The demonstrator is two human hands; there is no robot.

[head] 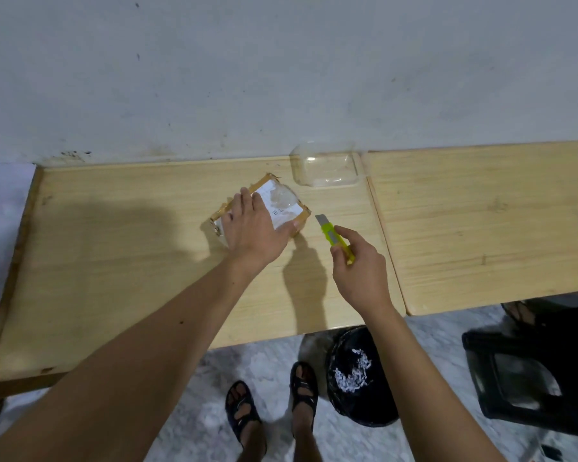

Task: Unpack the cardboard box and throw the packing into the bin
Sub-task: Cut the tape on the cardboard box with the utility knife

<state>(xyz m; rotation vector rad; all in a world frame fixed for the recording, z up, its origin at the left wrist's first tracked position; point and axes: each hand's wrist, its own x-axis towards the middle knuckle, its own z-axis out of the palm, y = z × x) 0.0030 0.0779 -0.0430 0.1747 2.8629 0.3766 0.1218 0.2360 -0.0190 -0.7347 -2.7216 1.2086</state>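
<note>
The wooden counter (147,261) carries all task items; a second counter panel (481,228) abuts it at 3 o'clock.

The black bin (361,378) stands on the floor under the counter's near edge, at 5 o'clock from the box. It already contains some white shredded paper (354,375). Whether that paper belongs to this parcel cannot be determined.

The cardboard box (264,208) lies flat on the counter, near its centre. Brown tape and a white shipping label (282,208) still cover it, and no flap is raised. Judgement: the box is sealed, so unpacking has not begun.

A clear plastic container (327,168) sits at 1 o'clock from the box, apart from it, against the wall.

The left hand (254,228) lies on top of the box, fingers spread over the near half and thumb along the right edge, pressing it steady rather than gripping it.

The right hand (357,271) has its fingers curled round a yellow-green utility knife (336,238). The blade (321,220) is extended and points toward 11 o'clock, just beside the box's right corner, not touching.

Remaining steps, as judged:
1. Cut the tape.
2. Open the flaps.
3. Remove the contents.
4. Drop the packing into the bin.
</note>
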